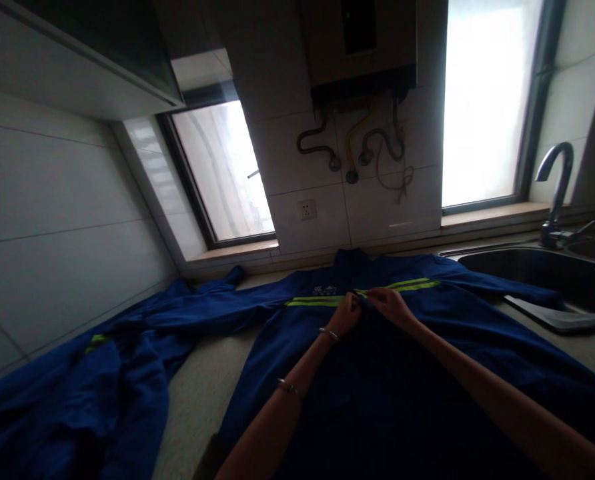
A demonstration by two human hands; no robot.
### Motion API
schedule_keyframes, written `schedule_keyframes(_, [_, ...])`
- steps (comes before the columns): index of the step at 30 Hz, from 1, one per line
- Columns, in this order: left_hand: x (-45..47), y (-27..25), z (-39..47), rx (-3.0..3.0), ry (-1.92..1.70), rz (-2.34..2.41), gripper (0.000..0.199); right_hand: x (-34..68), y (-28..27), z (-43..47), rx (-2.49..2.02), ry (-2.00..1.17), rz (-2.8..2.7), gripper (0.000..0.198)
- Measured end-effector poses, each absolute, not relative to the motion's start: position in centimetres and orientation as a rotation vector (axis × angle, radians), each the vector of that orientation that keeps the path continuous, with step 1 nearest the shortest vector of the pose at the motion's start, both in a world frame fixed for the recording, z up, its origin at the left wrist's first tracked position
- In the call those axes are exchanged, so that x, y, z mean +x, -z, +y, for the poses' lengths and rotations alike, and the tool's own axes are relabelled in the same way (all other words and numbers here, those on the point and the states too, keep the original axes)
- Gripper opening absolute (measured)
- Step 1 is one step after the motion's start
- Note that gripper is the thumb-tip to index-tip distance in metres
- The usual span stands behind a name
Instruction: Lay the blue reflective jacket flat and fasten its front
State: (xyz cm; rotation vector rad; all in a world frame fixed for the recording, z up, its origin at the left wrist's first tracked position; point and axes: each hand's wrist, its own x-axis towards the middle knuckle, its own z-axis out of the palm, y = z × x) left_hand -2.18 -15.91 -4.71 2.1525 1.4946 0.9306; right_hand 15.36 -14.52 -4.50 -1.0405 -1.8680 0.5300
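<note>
A blue work jacket (297, 353) with yellow-green stripes across the chest lies spread on the countertop, collar toward the wall. My left hand (348, 313) is closed on the front of the jacket at the stripe, near its middle. Close beside it, my right hand (390, 305) pinches the jacket's front edge at the other stripe. The fingertips of both hands nearly meet there, and the dim light hides the exact spot they grip. Two bangles (290, 387) circle my left wrist and forearm.
More blue clothing (127, 380) lies heaped on the counter (210, 387) at the left. At the right is a sink (507, 263) with a tall faucet (557, 193); one jacket sleeve reaches its edge. A water heater (362, 47) with hoses hangs on the tiled wall between two windows.
</note>
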Motion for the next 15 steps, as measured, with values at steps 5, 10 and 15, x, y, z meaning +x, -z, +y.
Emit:
schedule_keyframes(5, [-4.8,5.0,-16.2,2.594,-0.531,1.818,0.046,16.3,4.9,-14.6,-1.389,-0.082,-2.121,0.046])
schedule_keyframes(10, [-5.4,6.1,-15.8,2.534,-0.138,1.87,0.058,16.3,6.5,-15.0,-1.535,-0.059,-2.422,0.049])
schedule_keyframes(15, [-4.6,5.1,-17.0,2.618,-0.142,1.924,0.053,16.1,4.7,-15.9,-1.478,-0.069,-2.21,0.039])
